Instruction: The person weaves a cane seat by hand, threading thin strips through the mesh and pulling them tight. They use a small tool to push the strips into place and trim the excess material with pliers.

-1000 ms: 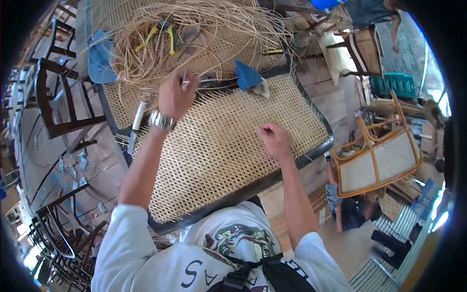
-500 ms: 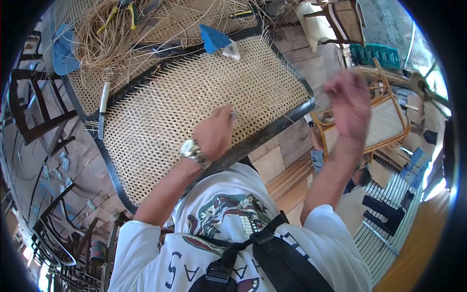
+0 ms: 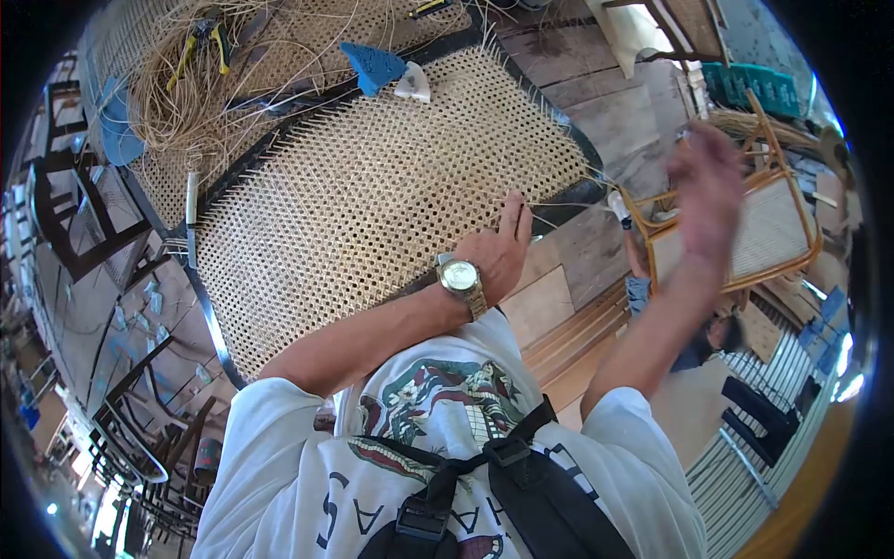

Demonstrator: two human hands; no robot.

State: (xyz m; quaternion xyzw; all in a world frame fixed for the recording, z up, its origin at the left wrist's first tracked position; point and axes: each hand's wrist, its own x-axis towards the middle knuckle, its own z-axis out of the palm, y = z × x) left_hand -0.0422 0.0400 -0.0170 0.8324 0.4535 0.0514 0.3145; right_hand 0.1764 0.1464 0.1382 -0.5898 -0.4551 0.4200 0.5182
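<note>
A woven cane panel (image 3: 372, 205) in a dark frame lies in front of me. My left hand (image 3: 498, 253), with a watch (image 3: 459, 276) on its wrist, rests at the panel's near right edge. Its index and middle fingers point away from me beside a loose cane strand (image 3: 554, 203), and the other fingers are curled. A small pale grey piece (image 3: 444, 257) shows by this hand; I cannot make out its kind. My right hand (image 3: 712, 186) is raised to the right of the panel, smeared by motion. Whatever it may hold is hidden in the blur.
Coiled cane strands (image 3: 177, 102), yellow-handled pliers (image 3: 222, 47), a blue piece (image 3: 372, 67) and a white piece (image 3: 413, 84) lie toward the far side. A light-handled knife-like tool (image 3: 192, 200) sits at the left edge. A wooden chair (image 3: 736, 233) and a person (image 3: 637, 279) are at right.
My left hand has moved right, from over the middle of the panel to its near right edge. My right hand has shifted slightly right. The view has shifted a little.
</note>
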